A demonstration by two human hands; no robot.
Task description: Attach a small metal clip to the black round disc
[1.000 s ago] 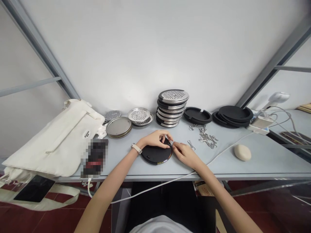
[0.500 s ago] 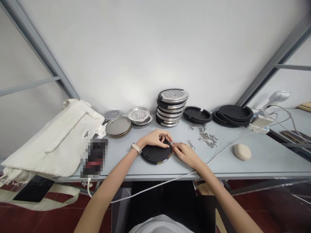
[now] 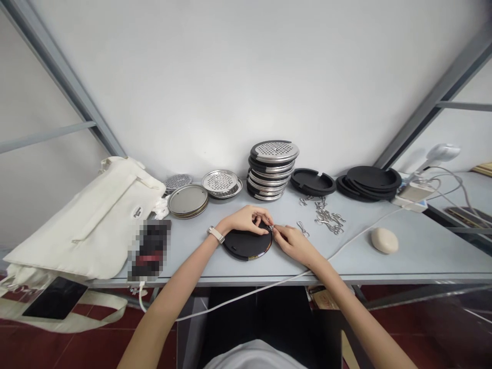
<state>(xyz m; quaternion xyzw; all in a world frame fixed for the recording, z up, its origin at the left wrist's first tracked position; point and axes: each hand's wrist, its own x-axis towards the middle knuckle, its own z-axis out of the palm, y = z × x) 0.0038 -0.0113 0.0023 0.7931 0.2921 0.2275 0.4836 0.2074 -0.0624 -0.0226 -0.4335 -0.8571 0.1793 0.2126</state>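
Head view: the black disc (image 3: 244,244) lies flat on the counter (image 3: 353,264) in front of you, beneath your left hand (image 3: 246,219); its thumb and fingers curve over the far right part, though whether their tips pinch anything you cannot tell; your right hand (image 3: 295,243) is at the disc's right edge, fingertips pinching a small metal piece (image 3: 271,227); the disc is round, with no long axis, and neither hand is clearly nearer; beyond sits a notched black dish (image 3: 312,180) with a raised rim; the cream bag (image 3: 100,220) hides its contents.
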